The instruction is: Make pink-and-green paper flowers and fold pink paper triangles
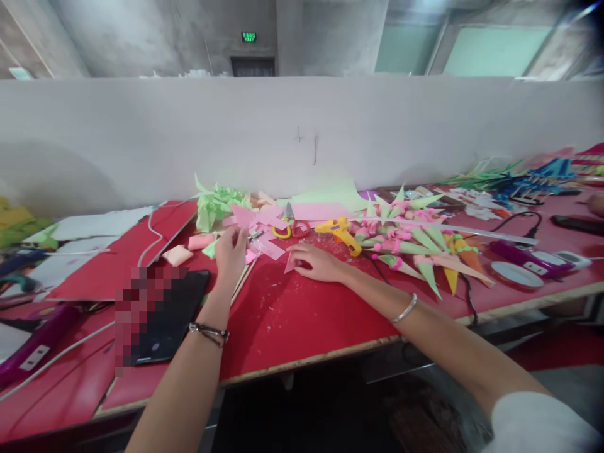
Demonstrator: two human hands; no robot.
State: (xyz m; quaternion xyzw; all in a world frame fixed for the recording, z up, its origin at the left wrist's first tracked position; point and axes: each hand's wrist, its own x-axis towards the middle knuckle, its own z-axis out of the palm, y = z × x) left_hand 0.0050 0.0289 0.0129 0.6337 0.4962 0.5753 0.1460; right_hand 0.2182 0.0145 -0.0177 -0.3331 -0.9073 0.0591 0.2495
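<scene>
My left hand (231,255) is closed, fingertips together, beside the pile of pink paper pieces (264,217). What it pinches, if anything, I cannot make out. My right hand (318,261) rests low over the red tabletop with its fingers curled on a small pink triangular piece (289,264). Between and beyond the hands lie scissors (299,229) with a red handle, a yellow-handled tool (282,233) and a yellow glue gun (340,234). Thin pale sticks (242,283) lie by my left wrist.
Pink and green paper cone shapes (406,229) are heaped right of the glue gun. Crumpled green paper (219,201) lies at the back. A black tablet-like device (174,321) is left of my forearm. Purple tools (528,258) and a white dish (516,275) sit at right.
</scene>
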